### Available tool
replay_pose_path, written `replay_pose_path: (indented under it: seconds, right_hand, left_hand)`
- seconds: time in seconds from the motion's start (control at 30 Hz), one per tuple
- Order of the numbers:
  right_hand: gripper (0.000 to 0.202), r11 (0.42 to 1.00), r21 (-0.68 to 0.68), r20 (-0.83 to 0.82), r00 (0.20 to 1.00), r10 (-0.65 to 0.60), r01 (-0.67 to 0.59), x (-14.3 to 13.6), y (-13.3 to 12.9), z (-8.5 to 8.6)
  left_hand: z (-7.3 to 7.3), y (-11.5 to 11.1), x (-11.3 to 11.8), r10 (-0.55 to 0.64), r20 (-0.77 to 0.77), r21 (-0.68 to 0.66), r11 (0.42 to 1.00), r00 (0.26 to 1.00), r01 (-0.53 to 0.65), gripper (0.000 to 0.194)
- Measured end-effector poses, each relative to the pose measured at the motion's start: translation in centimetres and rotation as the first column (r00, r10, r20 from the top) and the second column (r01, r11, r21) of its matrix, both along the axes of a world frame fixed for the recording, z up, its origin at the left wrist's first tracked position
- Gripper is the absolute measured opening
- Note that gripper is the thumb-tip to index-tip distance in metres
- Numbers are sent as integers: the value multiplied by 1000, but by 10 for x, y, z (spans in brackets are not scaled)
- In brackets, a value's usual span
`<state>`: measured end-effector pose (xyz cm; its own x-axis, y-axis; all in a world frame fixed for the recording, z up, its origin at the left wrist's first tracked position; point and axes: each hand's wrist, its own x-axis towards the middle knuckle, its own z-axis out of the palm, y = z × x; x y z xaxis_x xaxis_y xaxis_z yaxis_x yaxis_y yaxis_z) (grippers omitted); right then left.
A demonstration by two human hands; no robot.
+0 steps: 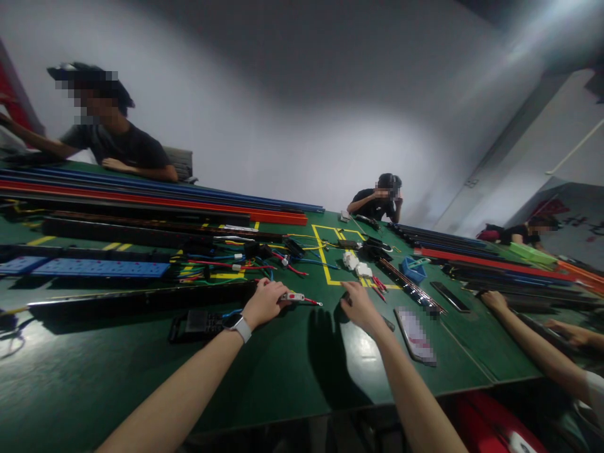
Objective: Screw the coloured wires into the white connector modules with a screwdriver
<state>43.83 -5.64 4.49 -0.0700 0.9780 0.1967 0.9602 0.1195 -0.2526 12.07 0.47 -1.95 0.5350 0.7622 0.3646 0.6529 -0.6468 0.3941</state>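
My left hand point(265, 303), with a watch on its wrist, is closed round a small white and red connector point(293, 296). From it a short red wire point(311, 302) with a ring terminal points to the right. My right hand point(356, 304) is over the green table point(283, 384), its fingers apart and curved, with nothing seen in them. Just beyond it lie white connectors point(363, 270) and short red wires point(379, 288). A long black strip point(141, 303) runs left from behind my left hand.
A phone point(415, 335) lies right of my right hand, near a blue basket point(414, 269) and a dark phone point(450, 296). A black device point(198, 325) is beside my left wrist. Bundled wires and long rails lie farther back. Other people sit around, one person's arms at the right.
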Motion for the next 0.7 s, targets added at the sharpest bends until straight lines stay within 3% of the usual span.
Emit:
replay_pose_path:
  seconds: [0.1,0.27,0.57,0.7]
  right_hand:
    - [49,983,-18,-53,982,179,-180,-45,-2,-25]
    - [31,980,-5,-127,972,196,-198,-80,2,-53]
    - [33,961,3,-240,933,269,-277,-99,-10,-56]
    - [30,947,0,-287,907,309,-323,-115,-17,-59]
  left_hand:
    - [-1,-2,0,7,-5,21,1000,1000,-7,19]
    - [3,-4,-6,-17,-36,27,999,999,18,16]
    - [20,-13,-31,-84,-101,-21,996,991,82,13]
    - [22,-17,-46,-50,-131,-43,998,990,45,24]
